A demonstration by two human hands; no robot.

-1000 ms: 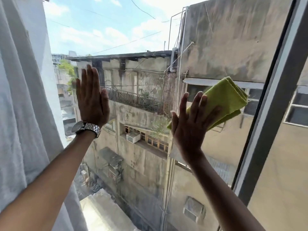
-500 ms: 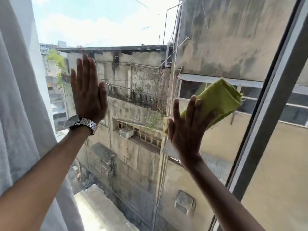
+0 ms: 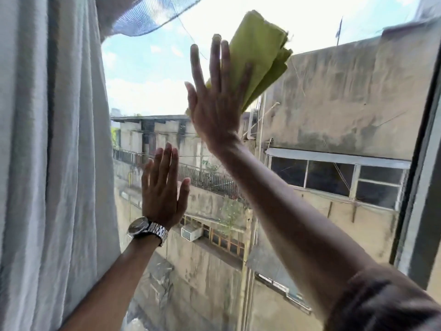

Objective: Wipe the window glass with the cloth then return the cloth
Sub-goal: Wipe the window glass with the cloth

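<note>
The right arm, with a dark sleeve (image 3: 381, 302) at the elbow, stretches up and forward. The left arm reaches lower, with a watch (image 3: 148, 230) on the wrist. The left hand (image 3: 162, 189) lies flat on the glass (image 3: 143, 80), fingers straight and close together. The right hand (image 3: 214, 108), fingers straight and spread, presses the folded green cloth (image 3: 257, 56) against the upper glass. A curtain (image 3: 47, 163) hangs at the left. Old buildings (image 3: 334, 91) stand beyond.

The window glass (image 3: 148, 91) bears a folded green cloth (image 3: 260, 56) at one o'clock, pressed flat under the right hand (image 3: 214, 108). The left hand (image 3: 162, 194) lies flat against the pane at eight o'clock.
</note>
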